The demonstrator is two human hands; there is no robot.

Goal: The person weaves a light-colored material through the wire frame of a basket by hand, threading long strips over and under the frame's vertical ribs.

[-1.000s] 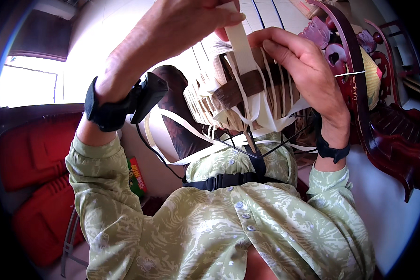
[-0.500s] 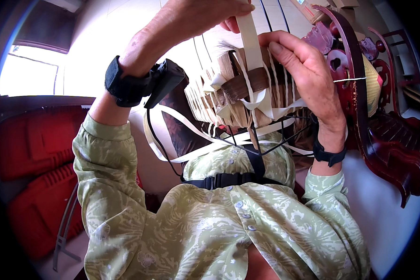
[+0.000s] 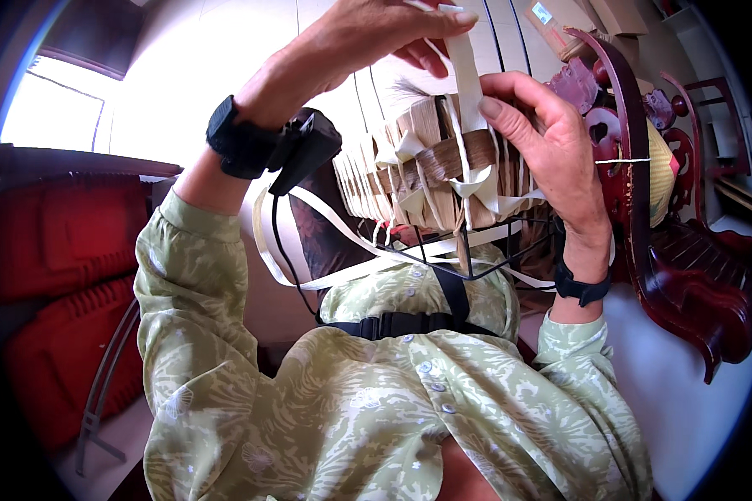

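A woven basket (image 3: 355, 179) of pale cords on a black wire frame (image 3: 493, 263) is in front of my torso. A brown band (image 3: 443, 160) and folded cream strips run around its side. My left hand (image 3: 384, 33), above the basket, pinches the upper end of a flat cream strip (image 3: 466, 71) between thumb and fingers. That strip stands upright from the basket's side. Thumb and forefinger of my right hand (image 3: 551, 138) close on the strip's right edge, lower down; the other fingers curl behind, partly hidden by the basket.
Loose cream strips (image 3: 330, 213) loop below the basket on the left. A dark red carved wooden chair (image 3: 643, 209) stands close on the right, with a thin white cord across it. Red cushioned seating (image 3: 75, 242) is at the left, cardboard boxes (image 3: 618, 17) at the far right.
My left hand has shifted right in the view with the strip still pinched. The strip's top and the basket also sit slightly further right. My right hand keeps its hold.
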